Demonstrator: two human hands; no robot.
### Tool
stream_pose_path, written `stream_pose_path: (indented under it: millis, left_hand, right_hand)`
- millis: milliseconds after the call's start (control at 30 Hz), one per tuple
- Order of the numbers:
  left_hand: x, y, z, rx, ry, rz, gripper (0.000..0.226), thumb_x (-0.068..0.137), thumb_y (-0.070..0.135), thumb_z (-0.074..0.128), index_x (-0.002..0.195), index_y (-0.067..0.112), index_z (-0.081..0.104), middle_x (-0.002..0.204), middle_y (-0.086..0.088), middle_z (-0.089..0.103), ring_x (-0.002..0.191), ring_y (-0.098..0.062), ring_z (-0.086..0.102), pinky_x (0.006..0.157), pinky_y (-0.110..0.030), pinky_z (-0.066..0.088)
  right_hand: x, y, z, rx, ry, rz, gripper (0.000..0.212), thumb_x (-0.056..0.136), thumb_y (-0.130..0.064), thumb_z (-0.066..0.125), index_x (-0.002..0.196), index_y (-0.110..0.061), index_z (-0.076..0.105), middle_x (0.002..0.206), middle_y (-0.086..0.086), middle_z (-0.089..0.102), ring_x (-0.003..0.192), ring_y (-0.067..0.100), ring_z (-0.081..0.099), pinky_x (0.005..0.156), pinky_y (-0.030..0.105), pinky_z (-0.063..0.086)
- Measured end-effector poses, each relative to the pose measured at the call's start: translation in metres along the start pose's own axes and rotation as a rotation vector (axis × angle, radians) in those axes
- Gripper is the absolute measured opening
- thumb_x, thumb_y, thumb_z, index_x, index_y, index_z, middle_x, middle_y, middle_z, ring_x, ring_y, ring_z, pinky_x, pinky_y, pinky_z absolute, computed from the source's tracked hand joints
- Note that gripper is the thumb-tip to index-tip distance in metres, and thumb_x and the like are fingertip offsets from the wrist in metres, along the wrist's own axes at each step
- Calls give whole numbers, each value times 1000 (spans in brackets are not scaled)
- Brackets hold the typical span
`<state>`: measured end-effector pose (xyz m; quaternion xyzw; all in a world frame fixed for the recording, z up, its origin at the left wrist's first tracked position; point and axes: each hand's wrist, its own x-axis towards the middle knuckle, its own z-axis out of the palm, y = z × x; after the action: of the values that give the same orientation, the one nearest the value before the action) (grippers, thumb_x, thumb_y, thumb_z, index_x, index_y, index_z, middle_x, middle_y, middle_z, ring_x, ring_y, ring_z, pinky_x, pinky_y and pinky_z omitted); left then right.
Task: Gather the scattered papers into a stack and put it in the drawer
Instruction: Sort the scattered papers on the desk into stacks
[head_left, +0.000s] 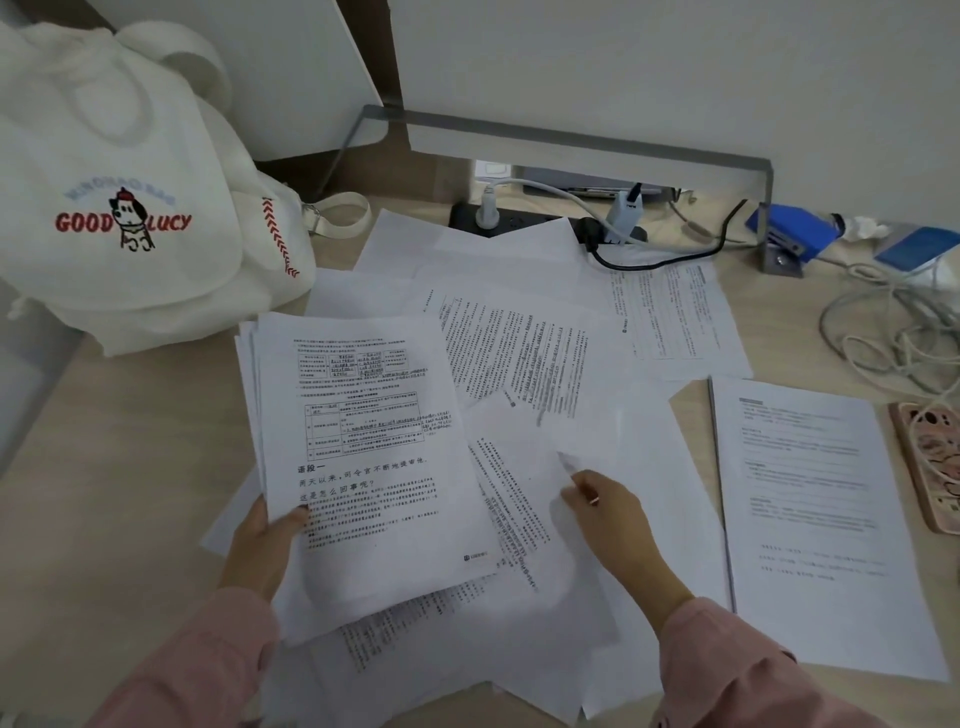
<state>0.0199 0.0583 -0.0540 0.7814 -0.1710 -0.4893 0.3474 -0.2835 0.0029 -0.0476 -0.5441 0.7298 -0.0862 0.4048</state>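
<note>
Far left of the held stack: white canvas bag (130, 208), printed "GOOD LUCY", standing on the desk (119, 467), clear of the papers.

Held stack (363, 441): several sheets, printed side up, long axis running away from the person and leaning slightly left, top edge toward the bag, text reading upright from the wearer's side. Edges fanned at upper left, not squared. Lifted off the desk at the near end.

Left hand (265, 540): closed on the stack's lower left corner, thumb on top, fingers beneath.

Under and right of the stack: loose sheets (519, 353), overlapping at mixed angles, some turned nearly crosswise to the stack.

Right hand (608, 514): just right of the stack, fingertips pinched narrow on the blurred corner of one loose sheet (597, 431). Whether lifted fully clear cannot be told.

Farther right of the stack: a stapled or bound set (810, 509), lying flat, long axis roughly parallel to the stack. Beyond it, a phone (930, 462) and tangled cables (893, 332). Behind the stack, a power strip (519, 223) partly overlapped by paper.

Judged step: gathering, well short of finished. Next move calls for turning the pinched sheet into line with the stack and laying it on top. No drawer in view.
</note>
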Motion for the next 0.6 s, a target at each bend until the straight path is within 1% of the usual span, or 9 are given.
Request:
stream_pose_path:
  millis: [67, 133, 200, 267, 333, 400, 500, 567, 600]
  left_hand:
    - [0, -1, -2, 4, 15, -3, 42, 90, 0, 50, 132, 6, 48, 134, -16, 52, 125, -32, 46, 105, -39, 32]
    - [0, -1, -3, 9, 18, -10, 43, 90, 1, 50, 132, 6, 47, 134, -15, 52, 125, -33, 46, 106, -40, 31]
    - [0, -1, -4, 7, 20, -14, 44, 90, 2, 50, 133, 7, 47, 136, -16, 51, 127, -34, 44, 108, -43, 30]
    - [-2, -1, -3, 8, 16, -18, 44, 90, 3, 51, 133, 8, 47, 136, -16, 50, 127, -34, 44, 109, -44, 29]
    - [-3, 1, -1, 2, 9, -15, 43, 90, 4, 51, 133, 8, 47, 136, -16, 51, 127, -34, 44, 110, -45, 29]
    - [-3, 3, 0, -7, 6, -17, 42, 90, 5, 51, 132, 8, 48, 135, -15, 51, 127, -34, 44, 109, -46, 29]
    - [-1, 4, 0, -18, 6, -11, 43, 90, 3, 52, 132, 7, 47, 135, -16, 51, 126, -34, 44, 108, -45, 30]
    - [0, 5, -1, -20, 11, -11, 43, 89, 3, 52, 132, 6, 47, 136, -18, 51, 126, -35, 44, 108, -45, 30]
    - [0, 6, -1, -23, 14, -9, 43, 90, 3, 52, 132, 5, 47, 136, -18, 50, 126, -35, 44, 108, -45, 30]
  right_hand:
    - [3, -1, -13, 42, 89, -4, 14, 92, -15, 49, 80, -11, 55, 73, 3, 56, 69, 21, 50, 54, 19, 33]
    - [5, 0, -28, 29, 179, -14, 13, 93, -14, 48, 90, -12, 61, 78, 1, 59, 72, 19, 52, 53, 21, 33]
    - [7, 1, -41, -9, 252, -25, 18, 93, -14, 47, 97, -12, 65, 80, 1, 61, 74, 20, 54, 53, 22, 33]
    - [8, 1, -50, -54, 328, -32, 20, 93, -14, 46, 99, -12, 65, 80, 6, 65, 73, 25, 56, 56, 26, 35]
    - [6, -1, -60, -57, 410, -23, 23, 95, -16, 44, 102, -12, 64, 84, 13, 68, 68, 26, 52, 58, 28, 34]
    - [4, -5, -71, 25, 490, -14, 24, 95, -15, 43, 106, -10, 63, 84, 13, 65, 69, 24, 48, 61, 27, 31]
    - [3, -11, -89, 204, 602, -1, 24, 95, -12, 43, 107, -6, 62, 85, 6, 58, 79, 24, 51, 65, 22, 29]
    - [3, -16, -100, 316, 672, 2, 24, 94, -12, 43, 108, -6, 62, 89, 5, 58, 82, 20, 51, 67, 19, 30]
    - [4, -19, -105, 374, 701, 0, 24, 94, -12, 43, 108, -7, 62, 91, 6, 60, 83, 19, 52, 70, 20, 33]
